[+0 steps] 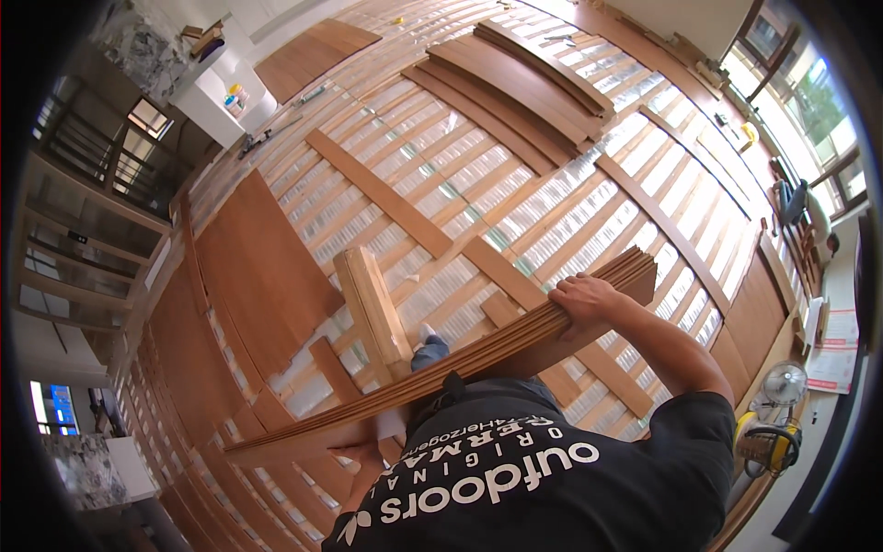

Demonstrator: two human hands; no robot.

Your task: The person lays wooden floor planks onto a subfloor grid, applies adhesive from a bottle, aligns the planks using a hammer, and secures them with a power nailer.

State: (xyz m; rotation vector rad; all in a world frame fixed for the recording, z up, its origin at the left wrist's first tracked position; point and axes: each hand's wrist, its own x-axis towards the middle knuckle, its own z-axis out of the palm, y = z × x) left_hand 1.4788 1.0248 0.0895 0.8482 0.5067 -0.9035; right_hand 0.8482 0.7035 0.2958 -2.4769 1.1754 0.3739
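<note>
A long bundle of thin brown wooden planks (497,350) lies diagonally across the lower middle of the view, carried in front of my body. My right hand (584,299) grips its upper edge near the right end, fingers curled over the boards. My left hand (363,451) is at the lower left side of the bundle, holding it from underneath, partly hidden by the boards and my black shirt. Just beyond the planks, a pale timber beam (368,304) lies on the floor battens, beside my foot (428,342).
Wooden battens over shiny foil (441,202) cover the floor. Brown boards (244,267) lie at left, with a stack of planks (506,87) at the far middle. A white counter (216,101) stands back left. A fan (784,386) and yellow tool (773,446) sit at right, below windows (800,101).
</note>
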